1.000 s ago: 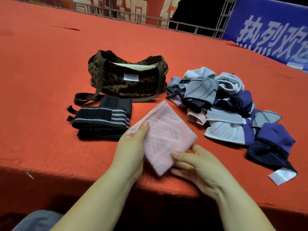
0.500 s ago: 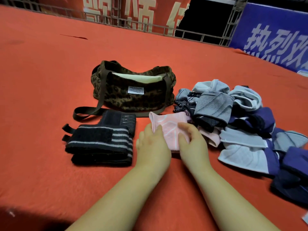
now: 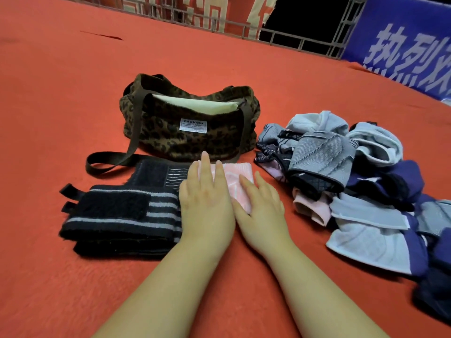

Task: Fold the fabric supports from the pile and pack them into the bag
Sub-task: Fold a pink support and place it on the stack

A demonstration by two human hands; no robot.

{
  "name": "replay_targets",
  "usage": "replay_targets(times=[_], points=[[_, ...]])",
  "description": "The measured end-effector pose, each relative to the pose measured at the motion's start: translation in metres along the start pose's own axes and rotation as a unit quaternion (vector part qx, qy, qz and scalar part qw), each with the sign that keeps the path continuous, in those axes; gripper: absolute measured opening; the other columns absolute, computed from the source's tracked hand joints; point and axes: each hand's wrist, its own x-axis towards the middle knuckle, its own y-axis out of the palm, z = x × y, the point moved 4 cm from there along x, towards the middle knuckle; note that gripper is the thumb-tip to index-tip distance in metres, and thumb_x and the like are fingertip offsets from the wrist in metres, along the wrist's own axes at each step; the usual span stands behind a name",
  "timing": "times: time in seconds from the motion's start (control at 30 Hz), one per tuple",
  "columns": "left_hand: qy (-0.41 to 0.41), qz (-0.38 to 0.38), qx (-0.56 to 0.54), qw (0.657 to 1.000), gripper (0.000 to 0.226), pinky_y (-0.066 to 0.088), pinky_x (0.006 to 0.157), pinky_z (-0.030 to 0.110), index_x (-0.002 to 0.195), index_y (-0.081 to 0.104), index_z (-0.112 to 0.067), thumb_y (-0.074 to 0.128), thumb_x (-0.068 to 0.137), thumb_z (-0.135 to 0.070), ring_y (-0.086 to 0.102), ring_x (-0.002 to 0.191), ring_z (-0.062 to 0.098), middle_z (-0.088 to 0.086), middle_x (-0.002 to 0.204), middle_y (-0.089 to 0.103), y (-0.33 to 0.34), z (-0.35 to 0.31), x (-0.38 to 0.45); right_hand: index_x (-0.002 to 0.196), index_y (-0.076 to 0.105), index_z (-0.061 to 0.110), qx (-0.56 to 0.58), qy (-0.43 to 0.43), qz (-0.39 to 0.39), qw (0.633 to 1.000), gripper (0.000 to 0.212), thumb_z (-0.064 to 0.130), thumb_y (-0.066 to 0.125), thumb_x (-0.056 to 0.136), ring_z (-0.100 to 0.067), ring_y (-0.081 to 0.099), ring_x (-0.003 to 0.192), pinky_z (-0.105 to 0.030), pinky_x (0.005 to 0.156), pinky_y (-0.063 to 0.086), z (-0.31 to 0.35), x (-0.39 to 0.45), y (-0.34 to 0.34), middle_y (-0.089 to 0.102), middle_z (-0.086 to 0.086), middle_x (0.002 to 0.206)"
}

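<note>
On the red bench [image 3: 61, 93], near its front edge, the leopard bag [image 3: 190, 140] stands open. Before it the left hand [image 3: 205, 198] and right hand [image 3: 261, 206], fingers straight, press the folded pink support [image 3: 238, 181]. It looks soft and light; best held by the folded edges.

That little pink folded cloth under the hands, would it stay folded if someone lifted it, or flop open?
The pink support is thin knit fabric, so it would probably droop and bend rather than hold stiff. Both hands, left and right, press it flat, which hints that the fold may spring open once released. It looks light, and unlikely to slide on the red cloth.
</note>
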Motion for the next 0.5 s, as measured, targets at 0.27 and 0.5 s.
replay_targets(times=[0.27,0.5], points=[[0.03,0.123,0.049,0.991,0.054,-0.002,0.116,0.042,0.151,0.007,-0.008,0.018,0.102,-0.028,0.004,0.146,0.022,0.009,0.159,0.005,0.013,-0.01,-0.012,0.149,0.021,0.032,-0.059,0.009,0.06,0.996,0.049,0.038,0.028,0.101,-0.014,0.006,0.146,-0.035,0.116,0.003,0.001,-0.001,0.007,0.006,0.003,0.16],[0.038,0.106,0.05,0.992,0.058,-0.011,0.115,0.043,0.151,0.012,-0.008,0.013,0.098,-0.032,0.0,0.147,0.025,0.01,0.159,0.009,0.007,-0.011,-0.014,0.149,0.023,0.026,-0.016,-0.038,0.083,0.996,0.051,0.037,0.033,0.1,-0.015,0.013,0.145,-0.034,0.118,0.008,-0.007,-0.009,0.001,0.011,0.0,0.159]])
